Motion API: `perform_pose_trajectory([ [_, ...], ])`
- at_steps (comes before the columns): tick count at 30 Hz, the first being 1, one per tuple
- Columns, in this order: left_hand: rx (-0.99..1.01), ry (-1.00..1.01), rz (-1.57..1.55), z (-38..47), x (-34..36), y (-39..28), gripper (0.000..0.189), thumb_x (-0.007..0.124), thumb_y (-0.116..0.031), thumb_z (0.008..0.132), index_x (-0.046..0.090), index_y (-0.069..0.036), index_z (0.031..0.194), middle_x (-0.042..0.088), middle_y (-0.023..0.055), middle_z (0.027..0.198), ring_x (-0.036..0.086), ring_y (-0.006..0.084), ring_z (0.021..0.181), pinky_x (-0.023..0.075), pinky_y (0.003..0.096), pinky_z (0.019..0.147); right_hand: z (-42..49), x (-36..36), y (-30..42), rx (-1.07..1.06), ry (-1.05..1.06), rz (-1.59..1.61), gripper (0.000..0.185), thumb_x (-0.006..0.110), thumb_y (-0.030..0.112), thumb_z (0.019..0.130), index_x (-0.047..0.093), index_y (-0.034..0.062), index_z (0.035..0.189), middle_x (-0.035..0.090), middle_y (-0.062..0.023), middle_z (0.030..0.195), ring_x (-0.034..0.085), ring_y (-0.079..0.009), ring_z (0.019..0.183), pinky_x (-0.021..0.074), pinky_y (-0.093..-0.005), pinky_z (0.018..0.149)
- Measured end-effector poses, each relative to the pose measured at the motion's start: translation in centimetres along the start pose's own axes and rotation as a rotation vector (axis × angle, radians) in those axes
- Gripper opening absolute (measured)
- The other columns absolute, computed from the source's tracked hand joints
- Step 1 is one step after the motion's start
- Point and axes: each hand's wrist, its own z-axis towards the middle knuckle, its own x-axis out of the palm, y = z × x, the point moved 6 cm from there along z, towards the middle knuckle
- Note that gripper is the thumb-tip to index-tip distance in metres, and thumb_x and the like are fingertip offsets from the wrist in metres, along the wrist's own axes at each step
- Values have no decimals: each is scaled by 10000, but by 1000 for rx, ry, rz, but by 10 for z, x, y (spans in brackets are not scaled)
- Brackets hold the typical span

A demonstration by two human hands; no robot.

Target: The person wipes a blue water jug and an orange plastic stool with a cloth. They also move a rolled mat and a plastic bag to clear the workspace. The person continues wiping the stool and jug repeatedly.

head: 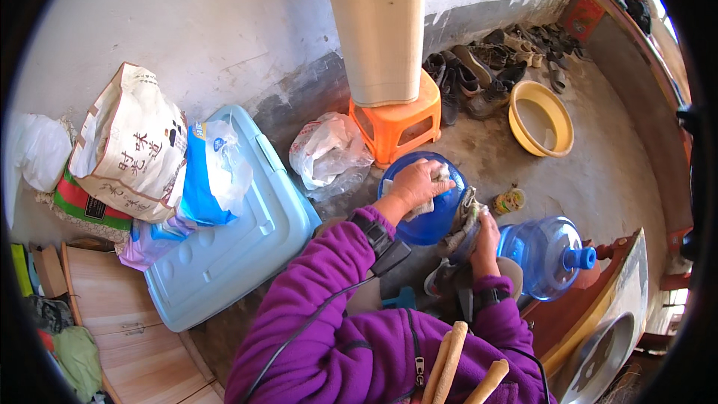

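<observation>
A round blue plastic water jug (418, 230) stands on the floor before me, between my legs. My left hand (418, 185) grips a whitish cloth (423, 210) and presses it against the jug's upper surface. To the right, my right hand (485, 241) is closed around a bunched, dirty grey-brown rag (463, 221), which touches the jug's side. Another blue water jug (538, 258) lies tilted at my right, its capped neck pointing right. Part of the first jug is hidden behind my left hand and the cloths.
At left, a light-blue storage box (241, 252) carries a paper carrier bag (134, 151). A rolled sheet (381, 28) rests on an orange stool (398, 123), beside a plastic bag (331, 157). Farther right are shoes (488, 78), a yellow basin (541, 118) and a small jar (509, 201).
</observation>
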Motion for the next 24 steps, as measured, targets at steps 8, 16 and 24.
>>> perform_pose_trajectory([
  [8,-556,72,-195,18,-97,201,332,719,-267,828,701,-24,1053,705,54,889,648,159,741,511,311,682,-33,74,55,38,204,114,376,508,240,982,553,13,1279,648,-102,1147,653,-204,981,529,-317,859],
  [16,-889,213,907,40,-142,354,743,793,-453,706,546,-42,1273,607,177,1260,577,300,1184,493,411,949,-11,91,40,165,187,159,422,464,251,993,490,-2,1329,608,-113,1205,609,-202,1062,487,-322,924],
  [24,-848,206,871,46,-134,418,472,720,-368,761,669,-32,1089,663,204,1128,649,323,1049,520,443,883,2,90,30,354,95,222,407,436,317,992,527,32,1268,621,-100,1152,608,-213,1021,476,-328,919],
])
